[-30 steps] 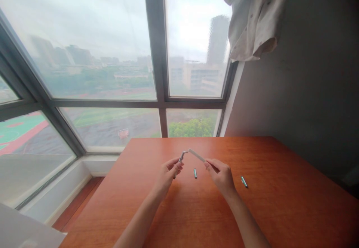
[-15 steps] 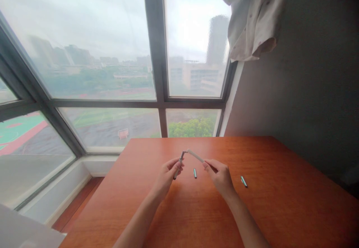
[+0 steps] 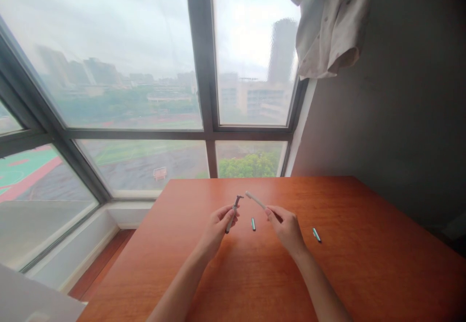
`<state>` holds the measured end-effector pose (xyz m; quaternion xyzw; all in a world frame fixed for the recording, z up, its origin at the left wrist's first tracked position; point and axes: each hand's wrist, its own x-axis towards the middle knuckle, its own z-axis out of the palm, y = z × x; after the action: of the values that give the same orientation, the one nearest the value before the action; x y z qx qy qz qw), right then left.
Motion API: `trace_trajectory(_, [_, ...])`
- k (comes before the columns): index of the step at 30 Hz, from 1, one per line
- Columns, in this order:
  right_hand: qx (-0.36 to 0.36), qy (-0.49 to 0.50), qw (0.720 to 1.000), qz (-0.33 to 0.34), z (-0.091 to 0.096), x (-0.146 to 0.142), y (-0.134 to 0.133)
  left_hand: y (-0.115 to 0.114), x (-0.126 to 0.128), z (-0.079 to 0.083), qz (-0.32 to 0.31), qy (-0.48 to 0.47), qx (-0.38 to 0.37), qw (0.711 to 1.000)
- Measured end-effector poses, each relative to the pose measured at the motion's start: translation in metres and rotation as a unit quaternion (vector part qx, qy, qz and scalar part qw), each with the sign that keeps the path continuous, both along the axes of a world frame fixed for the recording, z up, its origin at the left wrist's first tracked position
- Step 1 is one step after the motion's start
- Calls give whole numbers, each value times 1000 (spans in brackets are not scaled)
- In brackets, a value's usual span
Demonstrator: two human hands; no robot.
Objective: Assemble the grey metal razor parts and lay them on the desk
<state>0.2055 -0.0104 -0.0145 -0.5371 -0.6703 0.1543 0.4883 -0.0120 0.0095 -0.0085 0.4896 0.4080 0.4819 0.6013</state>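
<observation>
My left hand [image 3: 217, 225] is closed around a slim pen-like piece [image 3: 230, 221] with a pale body and a dark upper part. A short dark tip juts to the right from its top. In my right hand [image 3: 287, 228], thumb and fingers pinch a slim whitish stick [image 3: 257, 200], which slants up to the left. Its far end is close to the dark tip, with a small gap between them. Below, between the hands, a teal-and-silver pen cap [image 3: 253, 224] lies on the table. A second similar cap [image 3: 316, 235] lies right of my right hand.
The reddish-brown wooden table [image 3: 153, 263] extends under both hands, its far edge near the window. Dark window frames [image 3: 207, 69] stand behind it. A light garment [image 3: 329, 30] hangs at the upper right, beside a grey wall [image 3: 382, 127].
The far end of the whitish stick has shifted slightly up and to the right, away from the dark tip. My left hand has barely moved.
</observation>
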Motion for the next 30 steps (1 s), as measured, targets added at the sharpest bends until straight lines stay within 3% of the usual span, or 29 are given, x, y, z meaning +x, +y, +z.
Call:
trace_trajectory(6, [-51, 5, 998, -44, -7, 11, 5, 1, 0, 1, 23, 18, 1, 1000])
trace_trajectory(13, [-100, -155, 967, -177, -14, 55, 4, 0, 0, 4, 23, 34, 12, 999])
trace_trajectory(21, [-259, -216, 913, -229, -13, 79, -4, -2, 1, 5, 33, 57, 13, 998])
trace_trajectory(30, [-289, -227, 896, -250, -18, 80, -4, -1, 0, 4, 29, 57, 12, 998])
